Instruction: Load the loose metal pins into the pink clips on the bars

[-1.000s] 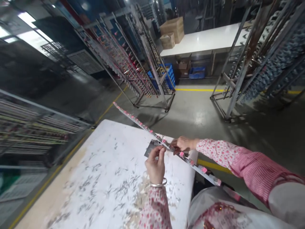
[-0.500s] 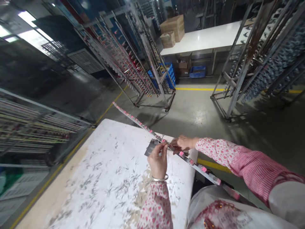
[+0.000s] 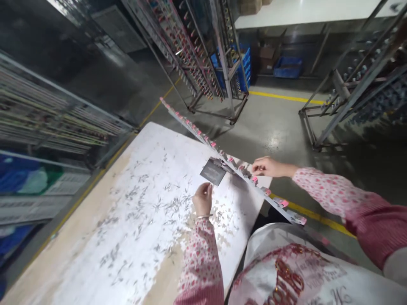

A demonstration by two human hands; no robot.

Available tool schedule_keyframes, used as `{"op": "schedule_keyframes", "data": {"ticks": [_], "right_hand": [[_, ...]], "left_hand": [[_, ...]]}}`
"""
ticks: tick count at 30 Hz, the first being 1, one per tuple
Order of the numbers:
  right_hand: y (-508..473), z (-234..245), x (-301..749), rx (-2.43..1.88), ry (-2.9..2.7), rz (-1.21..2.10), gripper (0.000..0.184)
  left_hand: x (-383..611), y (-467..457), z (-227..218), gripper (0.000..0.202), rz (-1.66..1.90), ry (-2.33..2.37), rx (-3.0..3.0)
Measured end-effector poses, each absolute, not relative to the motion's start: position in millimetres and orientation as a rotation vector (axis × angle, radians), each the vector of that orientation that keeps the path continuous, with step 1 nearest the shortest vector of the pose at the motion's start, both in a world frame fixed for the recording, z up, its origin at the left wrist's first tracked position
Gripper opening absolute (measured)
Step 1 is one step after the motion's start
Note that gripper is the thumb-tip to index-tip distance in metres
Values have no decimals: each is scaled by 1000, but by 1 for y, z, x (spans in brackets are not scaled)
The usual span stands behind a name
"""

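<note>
A long pale strip (image 3: pixel 182 121) with pink pieces along it slants over the table's far corner, resting by a dark flat plate on a stand (image 3: pixel 212 171). My left hand (image 3: pixel 202 201) hovers just below the plate, thumb and fingertips pinched together; anything between them is too small to make out. My right hand (image 3: pixel 271 166) is on the strip's far side, its fingers bent and drawn together close to the pink pieces (image 3: pixel 255 180). What those fingertips hold, if anything, is hidden. Many thin grey slivers (image 3: pixel 136 192) lie scattered over the white tabletop (image 3: pixel 178 146).
Wheeled metal racks stand ahead (image 3: pixel 227 80), to the left (image 3: pixel 57 114) and to the right (image 3: pixel 321 135). Blue crates (image 3: pixel 244 70) sit behind the front rack. Farther back is a white bench (image 3: pixel 305 15). The strip's near end reaches close to my apron (image 3: pixel 270 245).
Both hands have come away from the strip's middle: the left toward me, the right outward to the right. The plate now shows uncovered. My view has tipped downward.
</note>
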State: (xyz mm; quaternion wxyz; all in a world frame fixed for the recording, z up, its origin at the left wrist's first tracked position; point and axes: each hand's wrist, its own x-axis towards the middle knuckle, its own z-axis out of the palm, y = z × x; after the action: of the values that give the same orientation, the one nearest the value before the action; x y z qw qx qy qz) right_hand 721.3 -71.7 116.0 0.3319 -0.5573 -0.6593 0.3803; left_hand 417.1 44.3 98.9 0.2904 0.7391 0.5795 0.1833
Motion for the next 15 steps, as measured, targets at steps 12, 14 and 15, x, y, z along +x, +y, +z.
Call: {"op": "schedule_keyframes", "data": {"ticks": [12,14,15], "right_hand": [[-98,111,703,-1307,-1372,1376,45],[-91,108,702,-1316,-1373,1384,46],[-89,109,701,-1321,-1373,1389,46]], "left_hand": [[354,9,11,9,401,1869,1791],[371,17,25,16,508,1712,1837],[389,21,34,19,577,1590,1866]]}}
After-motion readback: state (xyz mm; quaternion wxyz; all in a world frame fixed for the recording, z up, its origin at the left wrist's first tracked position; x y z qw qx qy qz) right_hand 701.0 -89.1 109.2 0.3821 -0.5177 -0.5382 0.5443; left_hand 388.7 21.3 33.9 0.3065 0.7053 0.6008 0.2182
